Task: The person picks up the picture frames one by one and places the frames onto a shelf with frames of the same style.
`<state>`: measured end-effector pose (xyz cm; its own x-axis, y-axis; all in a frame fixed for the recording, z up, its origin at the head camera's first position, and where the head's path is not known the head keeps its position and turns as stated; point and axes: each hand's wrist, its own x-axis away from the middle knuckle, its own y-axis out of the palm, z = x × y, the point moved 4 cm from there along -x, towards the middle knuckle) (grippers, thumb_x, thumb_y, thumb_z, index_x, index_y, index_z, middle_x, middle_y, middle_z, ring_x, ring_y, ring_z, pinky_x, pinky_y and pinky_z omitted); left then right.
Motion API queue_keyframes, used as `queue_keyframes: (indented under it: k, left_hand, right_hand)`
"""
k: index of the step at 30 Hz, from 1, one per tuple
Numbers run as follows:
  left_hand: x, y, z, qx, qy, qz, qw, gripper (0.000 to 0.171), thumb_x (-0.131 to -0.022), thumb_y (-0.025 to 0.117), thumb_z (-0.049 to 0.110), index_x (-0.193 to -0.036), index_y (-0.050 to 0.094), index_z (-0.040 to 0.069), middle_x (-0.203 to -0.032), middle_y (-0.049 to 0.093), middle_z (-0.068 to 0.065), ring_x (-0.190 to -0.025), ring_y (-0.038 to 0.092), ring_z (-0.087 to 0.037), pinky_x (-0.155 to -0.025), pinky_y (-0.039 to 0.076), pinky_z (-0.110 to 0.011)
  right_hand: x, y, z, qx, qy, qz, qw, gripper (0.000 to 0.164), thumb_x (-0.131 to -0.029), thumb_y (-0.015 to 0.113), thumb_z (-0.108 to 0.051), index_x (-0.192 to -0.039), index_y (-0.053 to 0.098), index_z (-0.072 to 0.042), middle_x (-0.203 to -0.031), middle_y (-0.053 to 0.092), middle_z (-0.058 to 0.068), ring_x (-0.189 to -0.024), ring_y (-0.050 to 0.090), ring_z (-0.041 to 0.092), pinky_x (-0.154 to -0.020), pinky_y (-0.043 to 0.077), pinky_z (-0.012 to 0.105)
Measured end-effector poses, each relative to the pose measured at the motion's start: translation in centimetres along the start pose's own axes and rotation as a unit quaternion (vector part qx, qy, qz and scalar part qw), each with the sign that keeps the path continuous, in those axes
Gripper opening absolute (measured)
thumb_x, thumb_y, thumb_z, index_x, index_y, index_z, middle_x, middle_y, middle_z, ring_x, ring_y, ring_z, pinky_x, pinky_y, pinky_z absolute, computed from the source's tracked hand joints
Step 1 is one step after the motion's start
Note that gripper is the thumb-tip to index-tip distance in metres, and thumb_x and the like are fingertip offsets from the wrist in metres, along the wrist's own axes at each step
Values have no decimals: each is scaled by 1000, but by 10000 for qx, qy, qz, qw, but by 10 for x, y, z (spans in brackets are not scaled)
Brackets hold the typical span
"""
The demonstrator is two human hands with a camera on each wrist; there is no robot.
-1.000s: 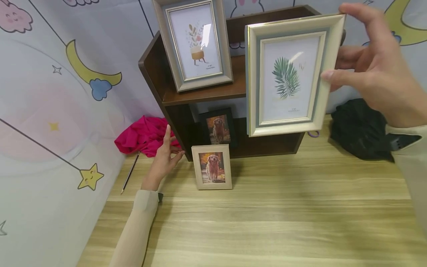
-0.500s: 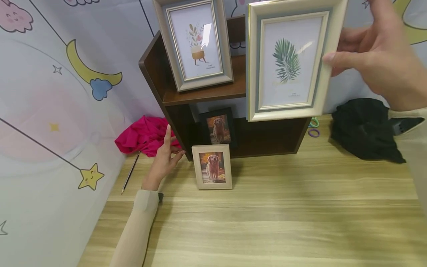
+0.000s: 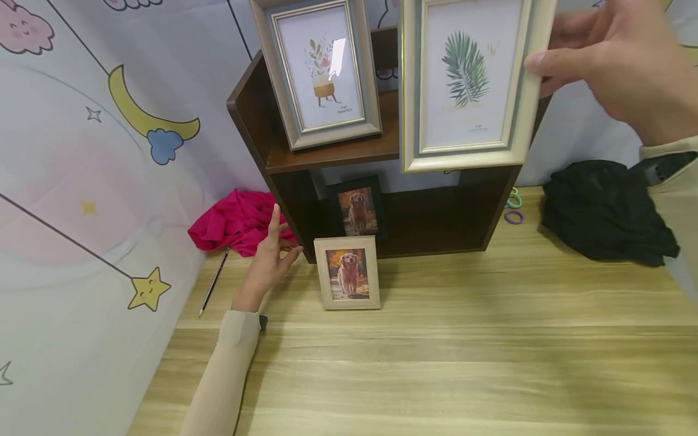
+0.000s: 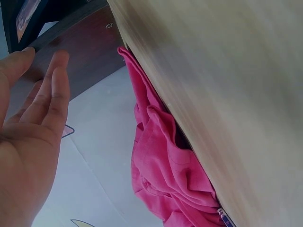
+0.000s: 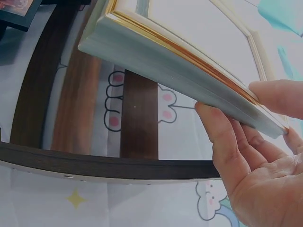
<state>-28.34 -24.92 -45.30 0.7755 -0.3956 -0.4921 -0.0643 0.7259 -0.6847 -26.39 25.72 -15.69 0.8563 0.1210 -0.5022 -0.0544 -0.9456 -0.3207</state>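
Observation:
In the head view my right hand (image 3: 616, 72) grips the right edge of a cream and grey picture frame (image 3: 471, 85) with a palm-leaf print. Its thumb lies on the front, the fingers behind, as the right wrist view shows. The frame is held up before the right half of a dark brown two-tier shelf (image 3: 431, 224). On the upper tier, at the left, leans a similar frame (image 3: 327, 79) with a potted-plant print. My left hand (image 3: 267, 257) touches the shelf's left side, fingers extended; in the left wrist view the thumb is at its front edge.
A black frame (image 3: 357, 209) with a dog photo stands on the lower tier. In front is a beige dog-photo frame (image 3: 349, 272) on the table. Pink cloth (image 3: 234, 224) and a pencil (image 3: 214, 281) lie left, black cloth (image 3: 605, 212) and a purple ring (image 3: 514, 217) right.
My right hand has raised the palm-leaf frame, so its top now passes out of the head view and more of the lower tier shows. The left hand has stayed in place.

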Motion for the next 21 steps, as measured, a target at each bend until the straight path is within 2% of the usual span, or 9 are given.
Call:
queue_keyframes:
  k: [5, 8, 9, 10, 12, 13, 16, 17, 21]
  left_hand:
    - [1, 0, 2, -3, -17, 1, 10000, 129, -92, 77, -11, -172, -13, 36, -148, 55, -38, -93, 80, -42, -89, 66, -55]
    - [1, 0, 3, 4, -29, -15, 10000, 128, -93, 76, -10, -172, -14, 36, -149, 54, -38, -94, 80, -42, -89, 66, -56]
    - [1, 0, 3, 6, -41, -19, 10000, 128, -93, 76, -9, -172, -14, 37, -149, 54, -38, -94, 80, -42, -89, 66, -56]
    - [0, 0, 3, 12, -51, -24, 10000, 128, -93, 76, -9, -172, -14, 37, -149, 54, -38, -94, 80, -42, -89, 66, -56]
    - [0, 0, 3, 12, -84, -34, 10000, 129, -93, 77, -9, -171, -13, 39, -150, 53, -39, -94, 80, -42, -90, 66, -56]
    - [0, 0, 2, 5, -95, -33, 9999, 129, -92, 77, -10, -171, -13, 39, -150, 53, -39, -94, 80, -42, -90, 66, -56]
    - [0, 0, 2, -25, -116, -37, 9999, 129, -92, 77, -9, -171, -13, 39, -151, 52, -39, -95, 80, -42, -91, 66, -57]
    - [0, 1, 2, -31, -121, -40, 9999, 129, -93, 77, -9, -172, -13, 38, -151, 52, -39, -95, 80, -41, -91, 66, -57]
    - [0, 2, 1, -38, -120, -30, 9999, 129, -93, 77, -9, -172, -13, 38, -151, 52, -39, -94, 80, -41, -91, 66, -56]
  right_hand:
    - [-13, -2, 0, 326, 239, 68, 9992, 59, -98, 72, -1, -153, 59, -19, -142, 74, -7, -96, 75, 1, -77, 59, 7]
    - [-17, -5, 1, 739, 443, -44, 9963, 54, -102, 68, -8, -154, 58, -21, -148, 69, -7, -99, 70, 0, -81, 54, 3]
    - [-18, -6, 1, 940, 533, -74, 9941, 53, -104, 67, -11, -155, 58, -23, -148, 69, -8, -99, 68, -1, -84, 52, 2]
    - [-19, -8, 2, 1114, 635, -136, 9916, 52, -105, 65, -15, -155, 57, -25, -145, 69, -10, -98, 66, -1, -96, 49, 5]
    - [-20, -10, 3, 1369, 780, -246, 9872, 50, -108, 61, -19, -156, 54, -28, -138, 68, -16, -98, 62, 0, -116, 44, 20]
    - [-22, -11, 3, 1371, 807, -301, 9868, 49, -108, 60, -20, -156, 54, -28, -134, 67, -19, -99, 61, 1, -121, 40, 26]
    - [-31, -11, 4, 1202, 808, -413, 9886, 49, -109, 58, -18, -156, 53, -28, -127, 63, -24, -103, 58, 3, -128, 32, 30]
    - [-34, -11, 4, 1114, 790, -427, 9897, 49, -109, 58, -17, -156, 53, -28, -129, 62, -23, -105, 57, 3, -127, 33, 27]
    - [-49, -6, 2, 851, 464, -454, 9943, 50, -106, 61, -12, -154, 55, -25, -132, 62, -17, -108, 56, 5, -108, 46, 16]
